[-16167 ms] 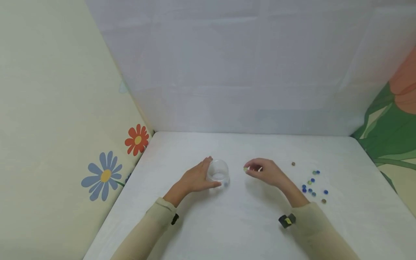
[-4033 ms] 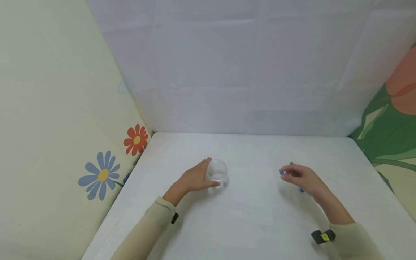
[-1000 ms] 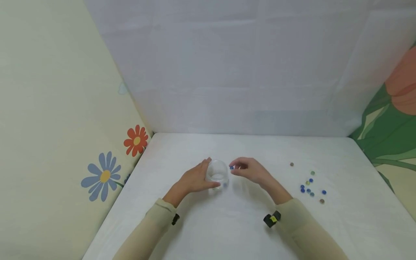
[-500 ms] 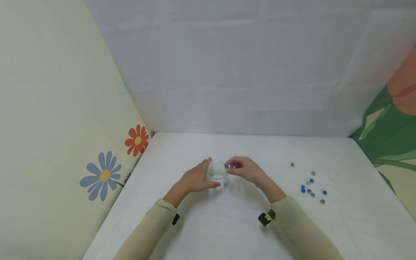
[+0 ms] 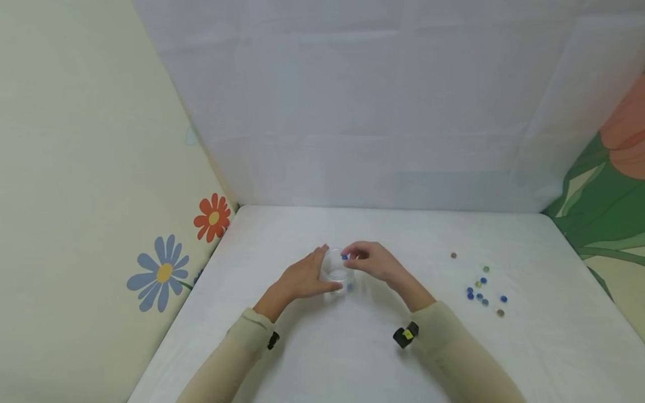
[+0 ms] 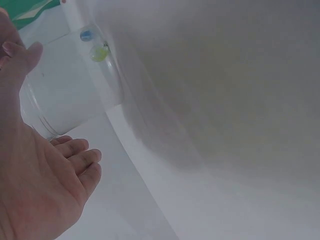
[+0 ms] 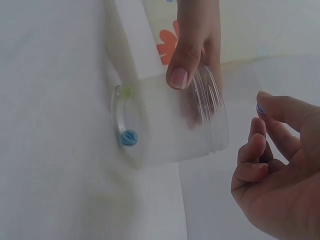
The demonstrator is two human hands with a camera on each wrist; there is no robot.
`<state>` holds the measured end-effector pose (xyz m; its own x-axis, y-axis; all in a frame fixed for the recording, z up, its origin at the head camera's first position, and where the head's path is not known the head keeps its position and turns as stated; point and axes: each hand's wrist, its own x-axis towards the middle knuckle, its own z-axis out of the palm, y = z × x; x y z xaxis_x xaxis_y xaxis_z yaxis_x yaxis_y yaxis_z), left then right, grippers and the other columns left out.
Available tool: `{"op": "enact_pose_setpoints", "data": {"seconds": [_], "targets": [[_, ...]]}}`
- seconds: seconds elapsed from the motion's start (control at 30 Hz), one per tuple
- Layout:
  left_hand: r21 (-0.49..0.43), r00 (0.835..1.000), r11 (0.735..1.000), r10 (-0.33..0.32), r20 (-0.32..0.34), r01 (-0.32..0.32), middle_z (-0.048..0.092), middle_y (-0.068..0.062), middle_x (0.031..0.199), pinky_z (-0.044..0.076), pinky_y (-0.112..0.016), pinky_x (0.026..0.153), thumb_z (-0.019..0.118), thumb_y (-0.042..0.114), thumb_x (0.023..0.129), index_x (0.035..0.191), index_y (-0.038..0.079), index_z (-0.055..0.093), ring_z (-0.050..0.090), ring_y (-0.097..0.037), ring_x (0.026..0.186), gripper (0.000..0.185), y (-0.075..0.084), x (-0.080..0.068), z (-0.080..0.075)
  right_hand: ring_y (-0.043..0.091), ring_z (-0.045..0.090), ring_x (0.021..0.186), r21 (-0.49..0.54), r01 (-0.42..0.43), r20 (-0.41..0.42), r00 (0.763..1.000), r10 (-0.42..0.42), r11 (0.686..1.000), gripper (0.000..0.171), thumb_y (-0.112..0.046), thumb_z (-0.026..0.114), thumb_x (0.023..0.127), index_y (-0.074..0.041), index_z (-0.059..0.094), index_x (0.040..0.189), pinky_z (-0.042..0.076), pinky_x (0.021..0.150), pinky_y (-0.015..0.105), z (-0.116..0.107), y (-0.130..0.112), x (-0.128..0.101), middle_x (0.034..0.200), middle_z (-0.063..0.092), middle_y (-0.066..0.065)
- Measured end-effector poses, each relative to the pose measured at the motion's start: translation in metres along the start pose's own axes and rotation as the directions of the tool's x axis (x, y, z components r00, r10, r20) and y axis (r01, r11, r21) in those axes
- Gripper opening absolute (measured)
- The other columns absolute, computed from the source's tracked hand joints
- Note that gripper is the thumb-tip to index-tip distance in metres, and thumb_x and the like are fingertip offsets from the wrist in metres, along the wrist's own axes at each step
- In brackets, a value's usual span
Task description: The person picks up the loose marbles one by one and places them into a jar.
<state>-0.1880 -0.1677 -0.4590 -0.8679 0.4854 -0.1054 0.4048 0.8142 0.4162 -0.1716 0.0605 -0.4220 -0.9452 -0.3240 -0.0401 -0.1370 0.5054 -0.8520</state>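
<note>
In the head view my left hand (image 5: 304, 275) holds a clear plastic jar (image 5: 337, 274) upright, with thumb and fingers around its left side. The right wrist view shows the jar's threaded, lidless mouth. At its bottom lie a striped blue marble (image 7: 129, 138) and a yellow-green marble (image 7: 128, 92). My right hand (image 5: 375, 262) pinches another blue marble (image 5: 345, 257) between thumb and index finger, just above the mouth. From the left wrist, the left thumb and fingers (image 6: 80, 157) show near the jar's rim end.
Several loose marbles, including a blue one (image 5: 504, 299) and a brown one (image 5: 454, 255), lie scattered on the right of the white table (image 5: 312, 358). A white backdrop (image 5: 353, 112) rises behind, and a flower-patterned wall (image 5: 90, 168) flanks the left.
Earlier my right hand held a yellow-green marble near the jar, then a blue one by the scattered marbles. It has since carried the blue marble left to the jar's mouth; my left hand stayed put.
</note>
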Motion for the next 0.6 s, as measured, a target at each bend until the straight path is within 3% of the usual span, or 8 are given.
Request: {"op": "enact_pose_setpoints", "data": {"seconds": [0.6], "targets": [[-0.002, 1.000, 1.000, -0.010, 0.011, 0.010, 0.027, -0.015, 0.165, 0.042, -0.054, 0.111, 0.068, 0.070, 0.083, 0.162, 0.008, 0.019, 0.035, -0.031, 0.148, 0.112, 0.0007, -0.0013, -0.0016, 0.018, 0.057, 0.090, 0.030, -0.006, 0.013, 1.000, 0.006, 1.000, 0.023, -0.021, 0.072, 0.095, -0.013, 0.072, 0.117, 0.048, 0.076, 0.029, 0.0079, -0.0053, 0.0071, 0.097, 0.065, 0.002]]}}
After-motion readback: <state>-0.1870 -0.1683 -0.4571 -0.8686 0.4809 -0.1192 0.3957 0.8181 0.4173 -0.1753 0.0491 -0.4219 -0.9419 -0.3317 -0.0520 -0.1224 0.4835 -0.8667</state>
